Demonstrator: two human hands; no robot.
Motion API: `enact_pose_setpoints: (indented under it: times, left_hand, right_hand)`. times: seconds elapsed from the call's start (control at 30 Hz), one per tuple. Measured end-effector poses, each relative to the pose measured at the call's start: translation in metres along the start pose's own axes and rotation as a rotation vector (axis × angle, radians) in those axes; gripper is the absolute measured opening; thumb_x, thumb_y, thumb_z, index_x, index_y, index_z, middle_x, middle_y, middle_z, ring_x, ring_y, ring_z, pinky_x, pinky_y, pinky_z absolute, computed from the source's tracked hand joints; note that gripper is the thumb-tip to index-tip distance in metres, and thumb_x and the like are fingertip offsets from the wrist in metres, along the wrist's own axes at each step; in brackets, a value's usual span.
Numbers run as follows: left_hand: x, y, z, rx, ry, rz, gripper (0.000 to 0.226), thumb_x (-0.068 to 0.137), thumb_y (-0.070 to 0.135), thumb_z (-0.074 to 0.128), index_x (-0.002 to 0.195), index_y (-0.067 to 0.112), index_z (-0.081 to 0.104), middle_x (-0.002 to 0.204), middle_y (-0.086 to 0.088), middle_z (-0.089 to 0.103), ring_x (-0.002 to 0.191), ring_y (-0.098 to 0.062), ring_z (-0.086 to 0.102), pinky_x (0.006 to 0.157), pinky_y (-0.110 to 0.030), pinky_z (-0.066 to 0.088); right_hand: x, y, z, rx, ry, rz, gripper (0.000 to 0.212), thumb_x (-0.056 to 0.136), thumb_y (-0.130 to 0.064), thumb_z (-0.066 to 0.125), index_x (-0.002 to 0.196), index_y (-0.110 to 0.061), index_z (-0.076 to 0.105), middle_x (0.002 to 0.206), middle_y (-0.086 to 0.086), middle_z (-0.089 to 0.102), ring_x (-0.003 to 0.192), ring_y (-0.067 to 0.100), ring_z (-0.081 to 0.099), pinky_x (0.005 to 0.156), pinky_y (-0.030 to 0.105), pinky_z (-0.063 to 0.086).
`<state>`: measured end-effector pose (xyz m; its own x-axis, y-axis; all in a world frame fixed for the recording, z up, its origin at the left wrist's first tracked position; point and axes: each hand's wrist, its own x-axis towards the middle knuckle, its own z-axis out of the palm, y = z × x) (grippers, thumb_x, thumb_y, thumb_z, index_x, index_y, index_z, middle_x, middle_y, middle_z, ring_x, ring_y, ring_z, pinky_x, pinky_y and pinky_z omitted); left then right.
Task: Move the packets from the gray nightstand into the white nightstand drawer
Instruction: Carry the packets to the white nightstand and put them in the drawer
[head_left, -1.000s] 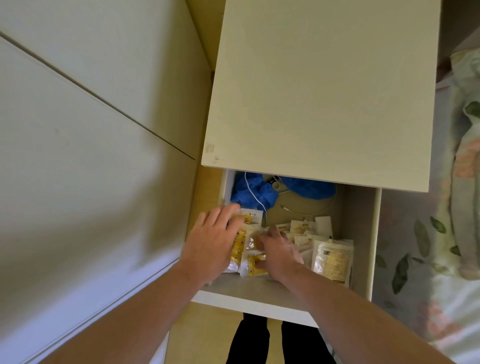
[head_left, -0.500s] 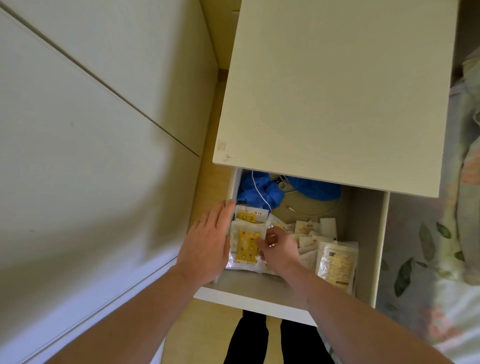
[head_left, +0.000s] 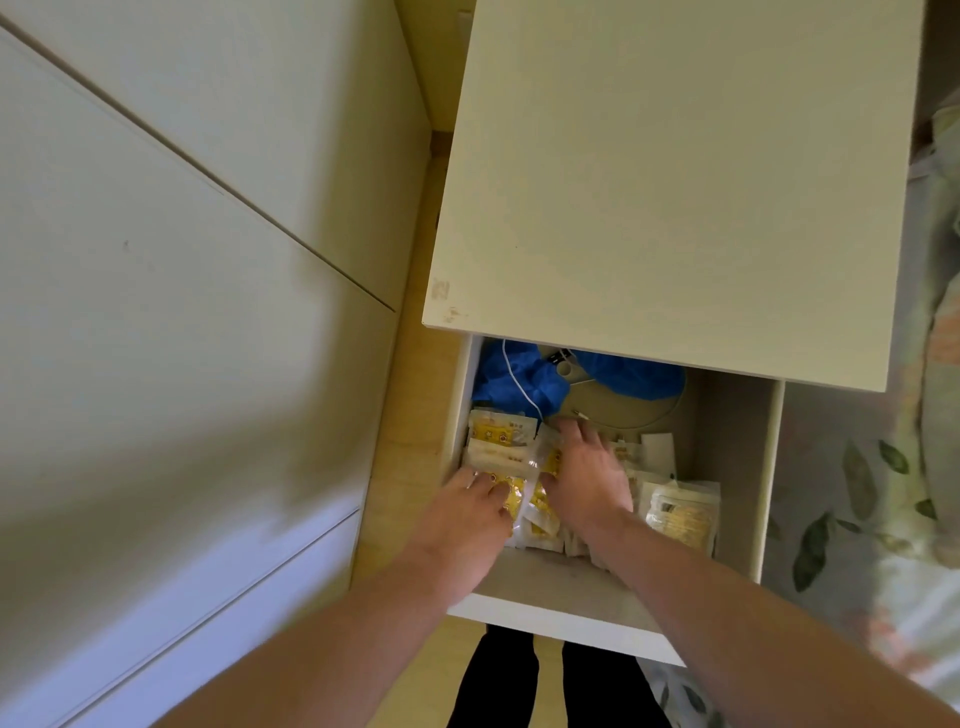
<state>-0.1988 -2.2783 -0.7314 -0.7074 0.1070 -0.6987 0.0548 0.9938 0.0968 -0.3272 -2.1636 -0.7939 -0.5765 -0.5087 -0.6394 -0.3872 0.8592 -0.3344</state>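
The white nightstand (head_left: 675, 182) has its drawer (head_left: 748, 467) pulled out below me. Several clear packets with yellow print (head_left: 498, 441) lie along the drawer's left side, and a paler packet (head_left: 680, 512) lies at the right. My left hand (head_left: 467, 514) rests with its fingers flat on the yellow packets near the drawer's left wall. My right hand (head_left: 584, 475) lies spread on the packets in the middle, fingers pointing to the back. The packets under both hands are partly hidden. The gray nightstand is out of view.
A blue cloth (head_left: 524, 379) with a white cable (head_left: 514, 384) fills the drawer's back. White cupboard panels (head_left: 182, 312) stand to the left, a bed with leaf-print bedding (head_left: 857, 493) to the right. My dark trouser legs (head_left: 545, 680) show below the drawer front.
My left hand has slid from the drawer's left wall back toward the front. My right hand has reached deeper and spread out flat. The yellow packets have shifted under them.
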Motion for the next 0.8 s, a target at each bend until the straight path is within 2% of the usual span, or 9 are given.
enact_pose_setpoints:
  times: [0.07,0.13,0.2,0.27,0.4,0.47,0.57,0.7,0.8]
  left_hand:
    - [0.009,0.006,0.0,0.067,-0.104,-0.027,0.043,0.102,0.019,0.048,0.143,0.007,0.053,0.161,-0.019,0.032,0.142,-0.036,0.036,0.12,-0.05,0.023]
    - [0.017,0.011,-0.002,0.113,-0.148,-0.038,0.051,0.105,0.024,0.044,0.153,0.007,0.04,0.167,-0.018,0.019,0.145,-0.037,0.034,0.123,-0.051,0.021]
    - [0.021,0.015,-0.003,0.128,-0.175,-0.041,0.053,0.106,0.027,0.043,0.154,0.008,0.038,0.168,-0.018,0.016,0.145,-0.037,0.034,0.124,-0.053,0.018]
    - [0.02,0.015,-0.003,0.16,-0.198,-0.04,0.049,0.106,0.031,0.043,0.151,0.012,0.045,0.169,-0.017,0.012,0.144,-0.039,0.034,0.124,-0.056,0.014]
    - [0.011,0.013,0.0,0.258,-0.283,-0.039,0.051,0.108,0.038,0.037,0.155,0.02,0.04,0.171,-0.015,-0.005,0.152,-0.044,0.019,0.124,-0.063,-0.004]
    - [0.007,0.012,-0.003,0.31,-0.315,-0.035,0.053,0.108,0.041,0.035,0.156,0.02,0.037,0.17,-0.017,-0.008,0.154,-0.044,0.011,0.121,-0.064,-0.012]
    - [0.004,0.011,-0.002,0.358,-0.35,-0.041,0.057,0.107,0.044,0.035,0.158,0.018,0.034,0.169,-0.018,-0.009,0.155,-0.044,-0.002,0.113,-0.063,-0.024]
    - [0.004,0.01,0.004,0.381,-0.366,-0.054,0.06,0.107,0.042,0.036,0.16,0.017,0.026,0.169,-0.017,-0.007,0.156,-0.042,-0.004,0.1,-0.064,-0.031]
    - [0.004,0.01,0.002,0.421,-0.37,-0.042,0.06,0.107,0.044,0.035,0.16,0.019,0.025,0.17,-0.013,-0.004,0.156,-0.041,-0.009,0.1,-0.065,-0.032]
  right_hand:
    - [0.014,0.001,-0.002,-0.05,-0.069,0.028,0.077,0.085,-0.025,0.081,0.149,-0.026,0.039,0.143,0.002,0.052,0.13,0.027,0.052,0.106,0.043,0.05]
    - [0.027,0.004,-0.002,-0.041,-0.107,0.055,0.069,0.083,-0.029,0.082,0.143,-0.029,0.047,0.134,0.001,0.061,0.12,0.026,0.059,0.097,0.041,0.055]
    - [0.034,0.006,-0.005,-0.015,-0.127,0.068,0.052,0.083,-0.033,0.081,0.13,-0.032,0.059,0.12,-0.001,0.068,0.107,0.024,0.065,0.087,0.036,0.058]
    - [0.036,0.009,-0.01,-0.035,-0.166,0.043,0.033,0.084,-0.036,0.079,0.114,-0.033,0.067,0.11,-0.002,0.07,0.098,0.021,0.065,0.081,0.033,0.057]
    - [0.032,0.013,-0.031,0.123,-0.179,-0.014,0.008,0.088,-0.039,0.076,0.092,-0.036,0.071,0.091,-0.007,0.069,0.08,0.013,0.066,0.067,0.028,0.054]
    - [0.029,0.012,-0.048,0.175,-0.149,-0.075,0.006,0.089,-0.038,0.076,0.091,-0.033,0.073,0.087,-0.011,0.069,0.078,0.009,0.065,0.064,0.027,0.054]
    - [0.025,0.009,-0.079,0.145,-0.139,-0.177,0.007,0.087,-0.037,0.078,0.091,-0.032,0.075,0.085,-0.014,0.07,0.079,0.006,0.064,0.069,0.027,0.054]
    - [0.022,0.004,-0.099,0.026,-0.236,-0.265,0.006,0.086,-0.036,0.08,0.088,-0.032,0.076,0.082,-0.013,0.069,0.079,0.007,0.063,0.073,0.034,0.056]
    - [0.019,-0.004,-0.088,-0.102,-0.346,-0.316,0.008,0.086,-0.037,0.079,0.092,-0.033,0.076,0.085,-0.016,0.067,0.084,0.008,0.062,0.067,0.028,0.049]
